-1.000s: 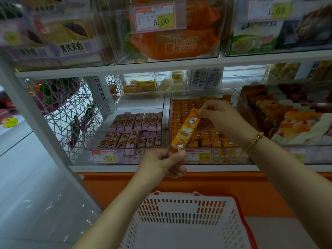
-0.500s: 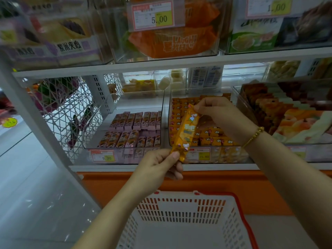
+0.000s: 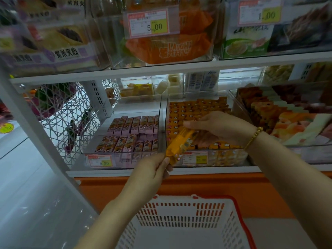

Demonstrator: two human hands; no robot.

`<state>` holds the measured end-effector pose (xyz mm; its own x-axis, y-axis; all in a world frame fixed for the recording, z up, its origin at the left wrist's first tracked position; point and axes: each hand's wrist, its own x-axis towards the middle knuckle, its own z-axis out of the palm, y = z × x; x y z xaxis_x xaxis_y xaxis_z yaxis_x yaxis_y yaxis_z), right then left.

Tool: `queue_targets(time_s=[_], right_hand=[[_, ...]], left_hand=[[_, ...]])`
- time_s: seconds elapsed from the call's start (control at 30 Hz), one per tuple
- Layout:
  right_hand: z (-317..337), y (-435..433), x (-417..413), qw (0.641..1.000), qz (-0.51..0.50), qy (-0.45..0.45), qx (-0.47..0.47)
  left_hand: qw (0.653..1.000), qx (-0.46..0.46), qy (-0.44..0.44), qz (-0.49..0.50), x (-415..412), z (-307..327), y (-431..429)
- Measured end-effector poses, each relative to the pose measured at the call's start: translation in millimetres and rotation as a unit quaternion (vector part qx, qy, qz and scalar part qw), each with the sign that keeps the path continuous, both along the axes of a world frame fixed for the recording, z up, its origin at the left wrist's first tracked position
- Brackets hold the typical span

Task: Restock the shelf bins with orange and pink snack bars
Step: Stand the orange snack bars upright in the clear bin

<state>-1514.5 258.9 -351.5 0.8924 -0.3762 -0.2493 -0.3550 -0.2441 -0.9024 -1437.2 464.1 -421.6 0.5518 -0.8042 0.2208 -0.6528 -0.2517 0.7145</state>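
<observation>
Orange snack bar (image 3: 179,146), blurred, pinched by left hand (image 3: 152,169) below and right hand (image 3: 219,128) above, top hidden.

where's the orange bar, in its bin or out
Out. The left hand pinches the orange bar at its lower end, the right hand its upper end, tilted at the front of the orange bin.

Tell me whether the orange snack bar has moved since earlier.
Yes. The orange snack bar has moved down: its lower end, earlier level with the top of the price tag, now sits near its bottom.
</observation>
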Motion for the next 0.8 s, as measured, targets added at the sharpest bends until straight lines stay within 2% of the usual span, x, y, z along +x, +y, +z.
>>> queue_targets(time_s=[0.07, 0.1, 0.13, 0.17, 0.23, 0.27, 0.3, 0.33, 0.4, 0.47, 0.5, 0.53, 0.6, 0.67, 0.73, 0.8], right_hand=[[-2.5, -2.1, 1.5, 1.000, 0.007, -0.008, 0.026], [-3.1, -4.1, 1.3, 0.998, 0.016, -0.024, 0.047], [-3.0, -6.3, 0.2, 0.996, 0.031, -0.044, 0.069], [-2.0, -8.6, -1.5, 0.993, 0.050, -0.067, 0.088], [1.2, -11.3, -6.7, 0.983, 0.106, -0.101, 0.114], [2.1, -11.8, -8.8, 0.977, 0.137, -0.111, 0.121], [1.7, -12.1, -10.2, 0.972, 0.162, -0.119, 0.119], [1.2, -11.5, -10.7, 0.969, 0.182, -0.128, 0.108], [-0.7, -9.5, -9.3, 0.964, 0.204, -0.152, 0.081], [-1.7, -6.2, -6.7, 0.960, 0.211, -0.170, 0.065], [-2.1, -4.9, -5.3, 0.960, 0.205, -0.178, 0.062], [-2.4, -4.1, -4.4, 0.962, 0.190, -0.187, 0.057], [-3.3, -4.6, -2.6, 0.971, 0.123, -0.199, 0.045], [-3.7, -10.0, -1.5, 0.979, 0.033, -0.189, 0.067], [-4.7, -13.9, -2.7, 0.978, 0.004, -0.160, 0.132], [-6.2, -14.0, -4.8, 0.985, 0.016, -0.127, 0.118]], left_hand=[[1.000, 0.020, -0.010, 0.006, -1.1, -1.5, -2.1], [0.999, 0.022, 0.041, 0.011, -0.6, -0.8, -3.0], [0.990, 0.013, 0.143, 0.014, 0.4, 1.1, -3.7], [0.959, -0.007, 0.285, 0.005, 2.0, 4.3, -3.5], [0.825, -0.070, 0.560, -0.043, 5.2, 13.0, -1.3], [0.758, -0.098, 0.642, -0.066, 6.0, 16.9, 0.1], [0.712, -0.116, 0.687, -0.086, 6.2, 18.9, 1.0], [0.686, -0.125, 0.708, -0.108, 5.7, 19.8, 0.7], [0.662, -0.131, 0.726, -0.133, 3.4, 20.4, -2.4], [0.654, -0.132, 0.731, -0.143, 1.5, 19.3, -5.8], [0.664, -0.134, 0.722, -0.142, 0.6, 18.4, -7.4], [0.689, -0.134, 0.700, -0.130, -0.5, 17.4, -9.7], [0.769, -0.128, 0.621, -0.081, -1.0, 15.3, -14.9], [0.854, -0.116, 0.507, -0.020, -1.0, 14.8, -21.3], [0.927, -0.081, 0.364, 0.050, -0.7, 13.0, -26.2], [0.960, -0.075, 0.253, 0.097, -2.6, 11.1, -29.3]])
